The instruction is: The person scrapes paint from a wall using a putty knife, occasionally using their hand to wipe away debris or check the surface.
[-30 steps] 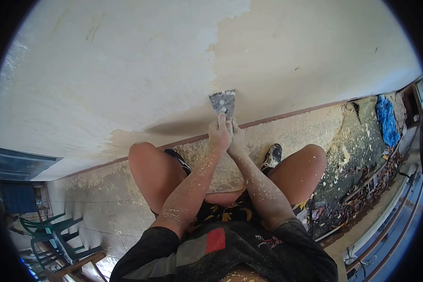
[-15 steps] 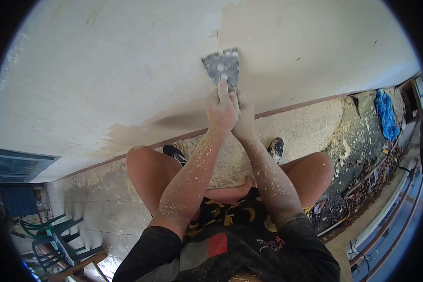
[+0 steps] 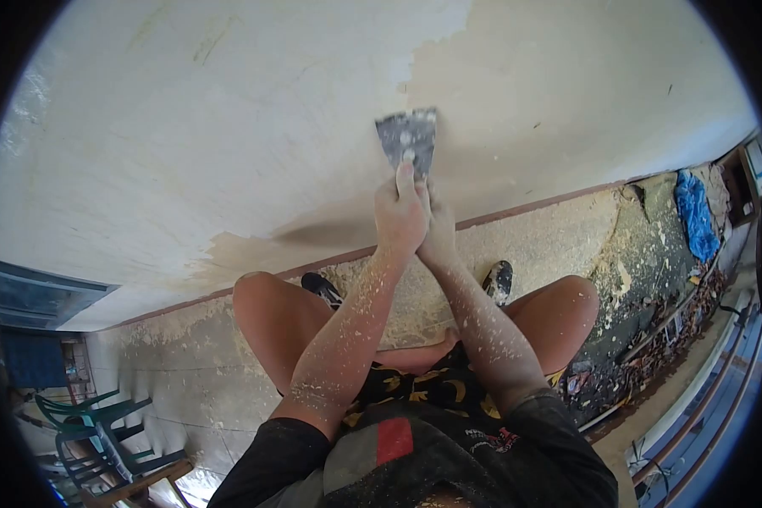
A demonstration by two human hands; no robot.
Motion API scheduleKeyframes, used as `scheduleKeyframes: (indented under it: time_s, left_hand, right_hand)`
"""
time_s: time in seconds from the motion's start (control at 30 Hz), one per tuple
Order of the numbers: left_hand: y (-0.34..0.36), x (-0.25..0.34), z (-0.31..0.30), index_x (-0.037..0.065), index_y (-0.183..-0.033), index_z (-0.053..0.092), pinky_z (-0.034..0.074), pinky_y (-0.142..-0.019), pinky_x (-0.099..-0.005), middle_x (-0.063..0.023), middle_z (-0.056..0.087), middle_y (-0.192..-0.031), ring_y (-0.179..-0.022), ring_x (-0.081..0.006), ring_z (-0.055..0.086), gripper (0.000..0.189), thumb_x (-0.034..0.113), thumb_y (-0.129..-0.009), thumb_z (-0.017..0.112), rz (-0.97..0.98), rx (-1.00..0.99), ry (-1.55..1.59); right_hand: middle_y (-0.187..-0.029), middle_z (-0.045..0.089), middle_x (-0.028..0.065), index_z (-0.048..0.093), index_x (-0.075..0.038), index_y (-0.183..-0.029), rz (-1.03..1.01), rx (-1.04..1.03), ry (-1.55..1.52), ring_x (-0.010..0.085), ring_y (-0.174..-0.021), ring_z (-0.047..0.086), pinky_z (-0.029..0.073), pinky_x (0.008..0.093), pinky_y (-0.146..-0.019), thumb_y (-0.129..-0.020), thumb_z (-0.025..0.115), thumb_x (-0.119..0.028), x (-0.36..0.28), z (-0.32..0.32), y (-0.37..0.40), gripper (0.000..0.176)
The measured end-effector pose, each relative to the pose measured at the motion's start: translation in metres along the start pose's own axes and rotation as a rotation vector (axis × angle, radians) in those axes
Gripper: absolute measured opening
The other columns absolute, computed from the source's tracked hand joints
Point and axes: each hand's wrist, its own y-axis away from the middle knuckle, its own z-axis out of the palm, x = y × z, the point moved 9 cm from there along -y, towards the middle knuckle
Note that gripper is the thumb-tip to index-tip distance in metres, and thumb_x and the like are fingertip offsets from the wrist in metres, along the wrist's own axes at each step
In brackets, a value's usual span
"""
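Observation:
Both my hands are wrapped round one paint scraper [image 3: 406,135], its wide grey blade spotted with white and held against the wall [image 3: 254,127]. My left hand [image 3: 400,218] grips it with the thumb laid up toward the blade. Close against it on the right, my right hand [image 3: 438,230] closes round the same handle, which the fingers hide. Left of the blade the wall has a whitish coat; to the right a beige, bared surface shows, with a ragged edge between them. Pale flakes cling to both forearms.
Pale flakes litter the floor [image 3: 533,229] along the wall's foot. Green plastic chairs [image 3: 102,432] stand at lower left, below a blue-grey window frame [image 3: 42,296]. On the right lie a blue plastic sheet [image 3: 694,216] and a strip of dry leaves [image 3: 660,339]. Railings [image 3: 707,415] run at lower right.
In the view, the scraper and both hands have shifted slightly down and to the right. The wall's ragged coat edge has also shifted in the view. Both hands keep their grip.

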Motion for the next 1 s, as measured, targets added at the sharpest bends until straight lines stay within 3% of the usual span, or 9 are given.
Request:
scheduleKeyframes:
  time_s: [0.3,0.43,0.6,0.7,0.73,0.77,0.8,0.9,1.0]
  left_hand:
    - [-0.013,0.062,0.023,-0.002,-0.065,0.055,0.038,-0.045,-0.0292,-0.0043,0.050,-0.054,-0.046,-0.0119,0.048,0.051,0.038,-0.094,0.043,-0.007,-0.050,0.120]
    - [-0.002,-0.013,0.006,-0.003,-0.066,0.055,0.039,-0.047,-0.0307,-0.0063,0.050,-0.054,-0.048,-0.0140,0.049,0.050,0.036,-0.094,0.043,-0.056,-0.026,-0.089]
    - [-0.027,0.108,0.039,-0.002,-0.067,0.056,0.041,-0.049,-0.0310,-0.0077,0.053,-0.055,-0.050,-0.0155,0.052,0.048,0.035,-0.094,0.042,0.136,-0.089,-0.004]
    - [-0.015,0.030,0.026,-0.002,-0.071,0.058,0.041,-0.049,-0.0313,-0.0074,0.053,-0.055,-0.051,-0.0154,0.053,0.046,0.035,-0.094,0.042,0.029,-0.016,-0.047]
    - [-0.005,-0.034,0.020,-0.001,-0.081,0.063,0.043,-0.052,-0.0326,-0.0099,0.055,-0.056,-0.054,-0.0173,0.056,0.042,0.034,-0.094,0.043,-0.087,-0.060,-0.027]
    - [0.014,-0.064,0.006,0.000,-0.098,0.063,0.045,-0.057,-0.0350,-0.0149,0.060,-0.065,-0.058,-0.0229,0.059,0.037,0.031,-0.093,0.042,0.209,0.009,-0.476]
    - [0.023,-0.120,-0.003,0.003,-0.109,0.060,0.047,-0.059,-0.0371,-0.0187,0.062,-0.076,-0.062,-0.0294,0.060,0.033,0.026,-0.093,0.042,0.004,-0.027,-0.362]
    - [0.016,-0.085,0.007,0.000,-0.105,0.060,0.046,-0.058,-0.0372,-0.0188,0.062,-0.074,-0.062,-0.0291,0.060,0.033,0.025,-0.093,0.042,-0.125,-0.042,-0.250]
    - [-0.005,0.004,0.026,-0.003,-0.095,0.063,0.044,-0.053,-0.0342,-0.0136,0.059,-0.061,-0.055,-0.0218,0.057,0.037,0.028,-0.093,0.044,0.499,0.089,-0.514]
  right_hand:
    - [-0.101,0.063,0.0203,0.053,-0.008,-0.120,0.263,-0.084,-0.037,0.0283,-0.098,0.061,0.045,0.0367,-0.081,-0.094,0.039,-0.037,-0.049,-0.012,-0.013,0.041]
    - [-0.080,0.064,0.0175,0.056,-0.006,-0.113,-0.104,0.170,0.004,0.0272,-0.076,0.064,0.045,0.0390,-0.066,-0.094,0.040,-0.037,0.007,-0.010,0.009,0.040]
    - [-0.074,0.063,0.0191,0.055,-0.005,-0.111,0.156,-0.065,-0.041,0.0319,-0.074,0.064,0.045,0.0413,-0.064,-0.094,0.038,-0.037,-0.090,-0.028,-0.034,0.041]
    - [-0.080,0.063,0.0208,0.053,-0.006,-0.117,-0.022,0.012,-0.005,0.0350,-0.077,0.063,0.046,0.0404,-0.067,-0.094,0.037,-0.038,-0.028,-0.023,-0.018,0.042]
    - [-0.085,0.063,0.0211,0.051,-0.007,-0.119,-0.014,0.027,0.050,0.0366,-0.081,0.063,0.047,0.0400,-0.069,-0.094,0.036,-0.037,0.025,-0.019,-0.004,0.042]
    - [-0.090,0.063,0.0214,0.049,-0.008,-0.122,0.004,0.041,0.101,0.0382,-0.084,0.062,0.047,0.0395,-0.071,-0.095,0.036,-0.037,0.081,-0.014,0.020,0.042]
    - [-0.095,0.063,0.0217,0.049,-0.008,-0.122,-0.002,0.055,0.063,0.0391,-0.088,0.061,0.047,0.0394,-0.074,-0.094,0.036,-0.037,0.117,-0.008,0.037,0.042]
    - [-0.099,0.062,0.0222,0.051,-0.008,-0.120,-0.013,0.074,0.029,0.0399,-0.091,0.060,0.047,0.0395,-0.075,-0.094,0.037,-0.036,0.087,-0.014,0.016,0.041]
    - [-0.098,0.061,0.0230,0.054,-0.006,-0.116,0.090,-0.095,-0.053,0.0405,-0.089,0.060,0.047,0.0408,-0.072,-0.093,0.040,-0.033,0.006,-0.020,-0.019,0.038]
